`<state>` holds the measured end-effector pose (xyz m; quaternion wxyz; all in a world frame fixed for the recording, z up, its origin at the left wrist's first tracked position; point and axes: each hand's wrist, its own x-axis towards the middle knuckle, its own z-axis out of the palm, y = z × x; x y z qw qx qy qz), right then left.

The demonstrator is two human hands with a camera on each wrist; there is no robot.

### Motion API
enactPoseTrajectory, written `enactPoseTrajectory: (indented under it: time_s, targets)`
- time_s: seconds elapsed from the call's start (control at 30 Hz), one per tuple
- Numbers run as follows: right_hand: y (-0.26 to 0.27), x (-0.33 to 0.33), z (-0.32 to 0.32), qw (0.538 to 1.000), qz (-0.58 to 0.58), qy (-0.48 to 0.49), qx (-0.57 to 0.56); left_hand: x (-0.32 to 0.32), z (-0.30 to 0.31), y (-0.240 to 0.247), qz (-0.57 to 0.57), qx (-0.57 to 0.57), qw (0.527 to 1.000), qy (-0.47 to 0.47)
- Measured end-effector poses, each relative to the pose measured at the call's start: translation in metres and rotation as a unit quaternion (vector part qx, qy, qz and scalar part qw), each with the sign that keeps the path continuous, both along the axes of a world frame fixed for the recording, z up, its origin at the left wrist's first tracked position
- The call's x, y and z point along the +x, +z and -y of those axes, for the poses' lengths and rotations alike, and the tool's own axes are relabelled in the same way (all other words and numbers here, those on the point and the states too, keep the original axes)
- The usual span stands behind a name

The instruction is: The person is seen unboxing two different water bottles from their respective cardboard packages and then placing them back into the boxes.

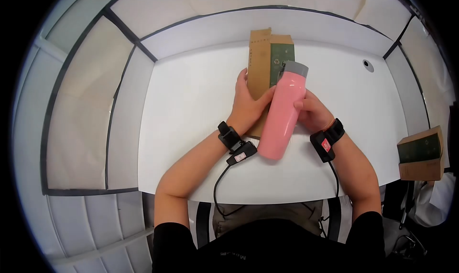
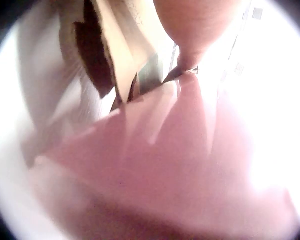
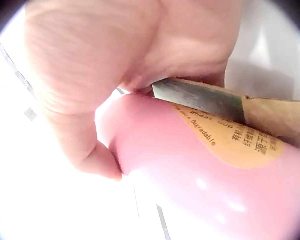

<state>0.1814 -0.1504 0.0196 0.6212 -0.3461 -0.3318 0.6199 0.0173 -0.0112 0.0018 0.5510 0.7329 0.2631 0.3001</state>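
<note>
- The pink bottle (image 1: 283, 115) you hold is smooth plastic with a soft sheen; small highlights show on it in the right wrist view.
- Its printed label (image 3: 230, 144) is a flat, matt yellow patch.
- The grey cap (image 1: 296, 70) looks like matt plastic.
- The box (image 1: 260, 65) you grip is plain brown cardboard, matt, with a green printed panel (image 1: 281, 57).
- Your bench (image 1: 191, 110) is smooth, white and faintly glossy.

We saw the bottle (image 1: 283, 115) cover the lower right of the box (image 1: 262, 62) and the fingers of the right hand (image 1: 314, 111). In the left wrist view the bottle was a pink blur. In the right wrist view the edge cut off its print.
</note>
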Motion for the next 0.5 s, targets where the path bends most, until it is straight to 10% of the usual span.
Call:
enactPoseTrajectory:
  time_s: [0.5]
  targets:
    - [-0.015, 0.015, -0.001, 0.987, -0.157, -0.001, 0.013, 0.0, 0.012, 0.021, -0.027, -0.059, 0.998, 0.016]
